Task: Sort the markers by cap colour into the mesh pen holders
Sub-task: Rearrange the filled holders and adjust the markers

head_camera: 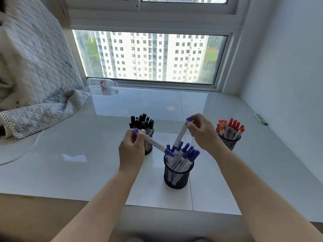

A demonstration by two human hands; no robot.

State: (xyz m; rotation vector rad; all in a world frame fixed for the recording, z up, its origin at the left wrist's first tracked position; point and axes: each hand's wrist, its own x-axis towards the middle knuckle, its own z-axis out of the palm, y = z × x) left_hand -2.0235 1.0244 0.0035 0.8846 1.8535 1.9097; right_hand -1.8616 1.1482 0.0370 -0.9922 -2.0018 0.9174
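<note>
Three black mesh pen holders stand on the white sill. The near one (176, 179) holds several blue-capped markers. Behind it on the left, a holder (149, 147) carries black-capped markers, partly hidden by my left hand. At the right, a third holder (229, 143) contains red-capped markers. My left hand (131, 151) grips a blue-capped marker (154, 142) by its tail, its cap pointing down at the blue holder's rim. My right hand (203, 131) pinches the tail of another blue-capped marker (180, 135), held steeply with its cap end among the blue markers.
A quilted blanket (35, 84) lies over the sill's left part. A plastic bottle (103, 83) rests on its side by the window frame. A white cable (22, 152) runs across the left. Some dark pens (261, 119) sit by the right wall.
</note>
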